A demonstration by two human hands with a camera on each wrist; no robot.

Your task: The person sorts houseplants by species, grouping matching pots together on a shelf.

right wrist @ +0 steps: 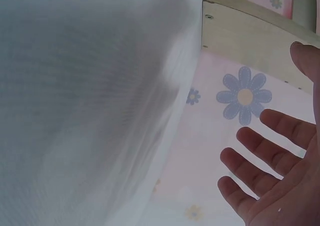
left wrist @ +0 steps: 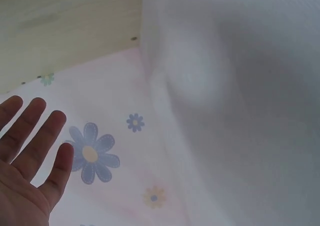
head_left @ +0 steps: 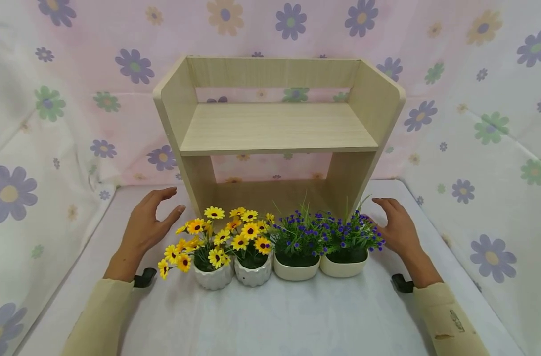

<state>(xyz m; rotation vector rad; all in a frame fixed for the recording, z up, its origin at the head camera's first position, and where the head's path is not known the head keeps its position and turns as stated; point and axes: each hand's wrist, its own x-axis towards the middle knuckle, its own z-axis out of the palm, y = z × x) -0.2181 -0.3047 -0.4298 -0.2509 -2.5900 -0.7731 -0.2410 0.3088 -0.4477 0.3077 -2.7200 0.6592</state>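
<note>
My left hand [head_left: 151,222] is held to the left of the potted flowers, thumb and fingers apart, with nothing in it. On the other side my right hand [head_left: 396,227] is spread near the rightmost pot, also holding nothing. Between them stands a row of artificial plants: a yellow-flower pot [head_left: 213,278] in scalloped white, a second yellow-flower pot [head_left: 253,275], a purple-flower pot [head_left: 296,271] in cream, and another purple-flower pot [head_left: 344,268]. Both wrist views show relaxed, separated fingers [left wrist: 42,136] and fingers [right wrist: 260,161]; no pot appears there.
A light wooden two-tier shelf [head_left: 279,126] stands just behind the plants, its upper board bare. White cloth covers the table [head_left: 270,321]. Flower-printed curtain [head_left: 270,29] hangs behind and at both sides. Black wrist mounts [head_left: 145,278] sit on the forearms.
</note>
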